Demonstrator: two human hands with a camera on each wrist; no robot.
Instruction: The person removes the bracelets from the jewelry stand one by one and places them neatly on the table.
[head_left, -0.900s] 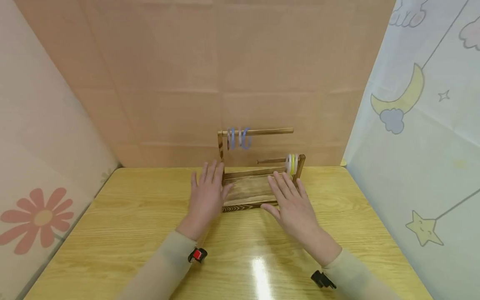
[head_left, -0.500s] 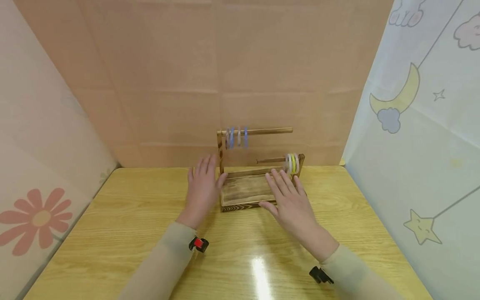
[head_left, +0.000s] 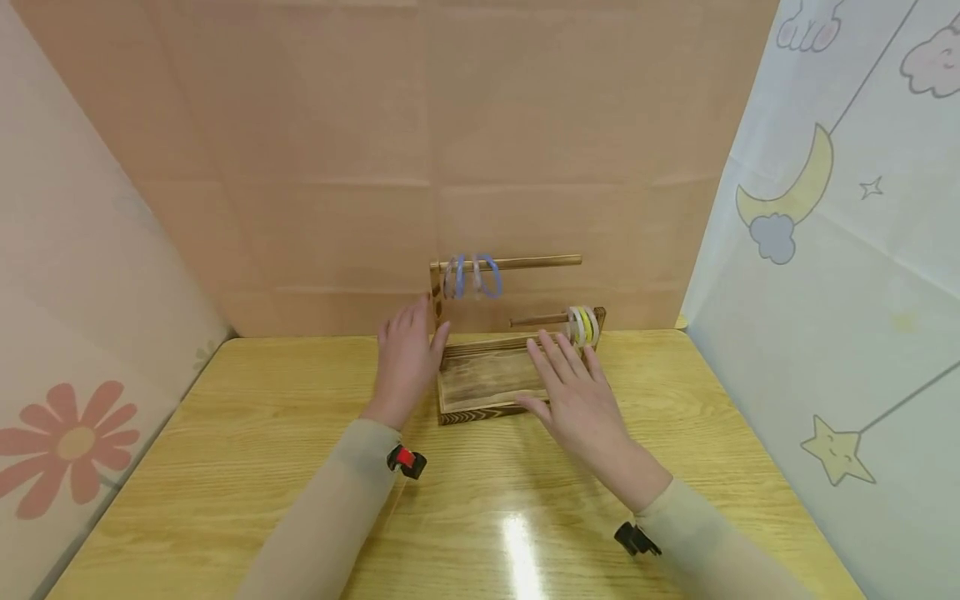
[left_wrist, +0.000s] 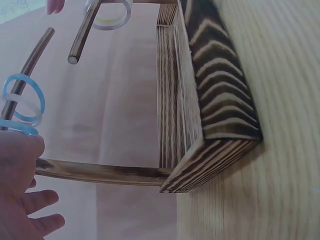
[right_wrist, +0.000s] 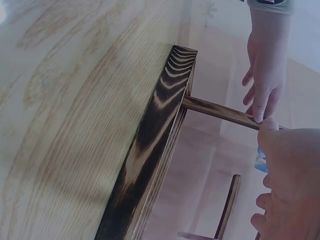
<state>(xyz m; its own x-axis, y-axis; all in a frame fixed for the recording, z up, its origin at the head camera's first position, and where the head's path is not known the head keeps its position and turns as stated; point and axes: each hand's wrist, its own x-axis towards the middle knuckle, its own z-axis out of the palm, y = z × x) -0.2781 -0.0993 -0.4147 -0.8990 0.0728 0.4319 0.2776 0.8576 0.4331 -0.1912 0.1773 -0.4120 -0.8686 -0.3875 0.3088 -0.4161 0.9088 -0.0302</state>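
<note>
A wooden rack with a shallow tray base stands near the back of the table. Its upper rod carries blue bands and pale ones toward the left post. White and yellow rings hang on the lower rod, by the right post. At the left post is my left hand, fingers extended and thumb spread to the tray side. My right hand has straight fingers over the tray's right part, palm down, fingertips just below the rings. Neither hand holds anything.
A wood-grain table lies under the rack. Behind it rises a tan creased backdrop. A flower-print sheet stands at the left, a moon-and-star sheet at the right.
My left hand has moved slightly up toward the left post and away from the front of the tray. The blue bands sway on the upper rod. My right hand stays nearly where it was.
</note>
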